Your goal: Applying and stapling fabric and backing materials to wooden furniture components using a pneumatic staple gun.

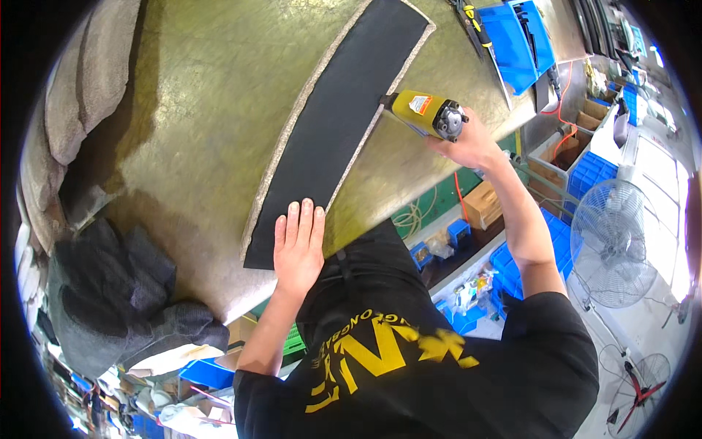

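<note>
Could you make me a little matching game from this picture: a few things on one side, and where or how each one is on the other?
Things:
1. left hand
2. yellow cutting tool
3. blue bin
4. white fan

States:
A. on the floor, right of the table
B. flat on the black strip
C. at the table's far edge
D. held at the strip's edge

Pairs: 1-B, 2-D, 3-C, 4-A

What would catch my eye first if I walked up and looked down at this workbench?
Likely the long black strip lying slantwise across the brassy table, with a pale fuzzy border along its edges. The right hand holds a yellow power cutter at the strip's right edge, while the left hand lies flat on its near end. A heap of dark grey fabric sits at the left.
</note>
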A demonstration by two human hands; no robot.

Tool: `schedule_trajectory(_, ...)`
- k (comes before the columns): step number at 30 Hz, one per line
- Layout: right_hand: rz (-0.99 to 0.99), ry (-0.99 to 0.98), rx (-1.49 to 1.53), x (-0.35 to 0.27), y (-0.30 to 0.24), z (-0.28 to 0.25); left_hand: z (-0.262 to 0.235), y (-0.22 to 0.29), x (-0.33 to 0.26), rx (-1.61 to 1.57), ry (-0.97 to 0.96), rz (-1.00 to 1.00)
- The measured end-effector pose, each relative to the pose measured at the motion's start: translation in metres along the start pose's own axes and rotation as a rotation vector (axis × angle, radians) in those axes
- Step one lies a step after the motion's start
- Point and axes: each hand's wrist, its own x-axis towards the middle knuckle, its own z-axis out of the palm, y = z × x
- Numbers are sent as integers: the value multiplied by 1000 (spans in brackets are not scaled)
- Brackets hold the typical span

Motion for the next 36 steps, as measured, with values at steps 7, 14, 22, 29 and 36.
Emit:
schedule_trajectory(7,27,-83,-6,-21,-20,22,-4,1,-1,-5,6,2)
schedule_trajectory(14,60,-176,-2,-45,-48,42,1,-10,-75,-10,0,-22)
schedule_trajectory(22,59,-216,-36,-64,-63,63,0,-15,-90,-42,7,-23)
schedule_trajectory(29,65,-129,32,-79,-61,80,2,-18,-94,-110,-9,-5)
schedule_trajectory(36,-71,-229,70,-96,-62,99,4,-17,-89,-81,44,-21)
